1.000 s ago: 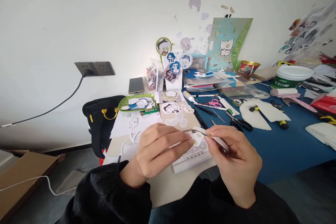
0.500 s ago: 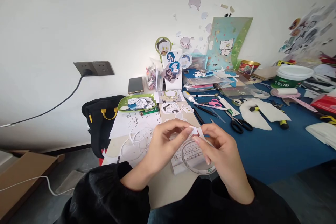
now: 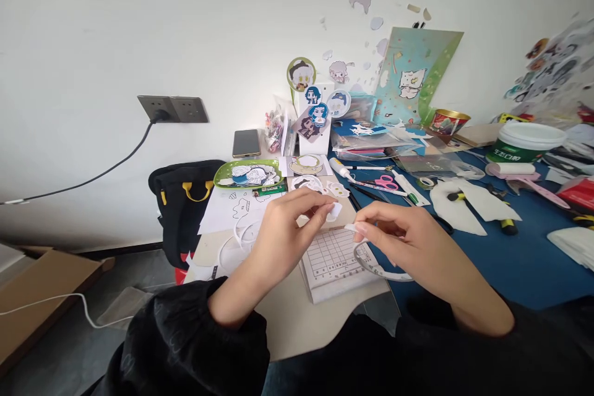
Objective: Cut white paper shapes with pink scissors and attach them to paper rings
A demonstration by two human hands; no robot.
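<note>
Between thumb and fingers, my left hand pinches a small white paper piece. My right hand grips the end of a roll of tape, whose ring hangs below the palm and is partly covered by it. A gap separates the two hands. Under and between them lies a pad with a printed grid. White paper rings rest beside my left wrist.
A green tray of cutouts stands behind my left hand. Pink scissors, a glue bottle and pens lie behind the pad. A white tub is at the right, a black bag at the left.
My hands have come apart, the right one moving right with the tape roll. The small white piece has stayed in my left fingers. The grid pad is now more exposed, and the view has shifted slightly.
</note>
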